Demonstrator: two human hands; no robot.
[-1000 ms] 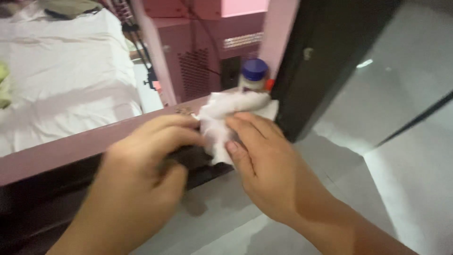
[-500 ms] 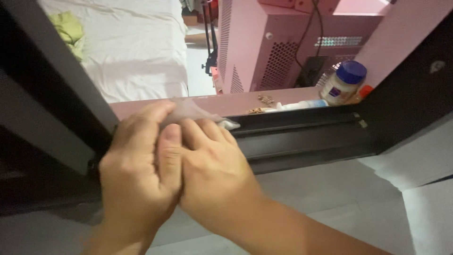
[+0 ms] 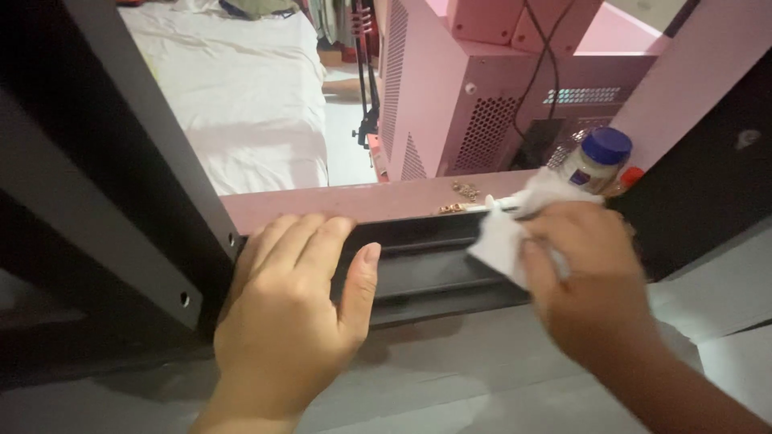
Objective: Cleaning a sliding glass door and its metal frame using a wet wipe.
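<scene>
My left hand (image 3: pixel 293 309) lies flat with its fingers apart on the dark window track (image 3: pixel 426 261), near the left frame post. My right hand (image 3: pixel 591 277) grips a crumpled white tissue (image 3: pixel 503 237) and presses it on the right end of the track. Just behind the tissue, a pink sill (image 3: pixel 362 201) carries a small jar with a blue lid (image 3: pixel 593 161), a thin white tube (image 3: pixel 482 207) and some brown crumbs (image 3: pixel 462 193).
A dark frame post (image 3: pixel 121 161) slants down the left side, and a dark panel (image 3: pixel 716 177) closes the right. Beyond the sill stand a pink perforated case (image 3: pixel 482 104) with cables and a bed with a white sheet (image 3: pixel 241 96). Grey floor (image 3: pixel 450 378) lies below.
My hands have come apart. The right hand has carried the tissue along the track from the left end to the right end, while the left hand has let go and rests flat.
</scene>
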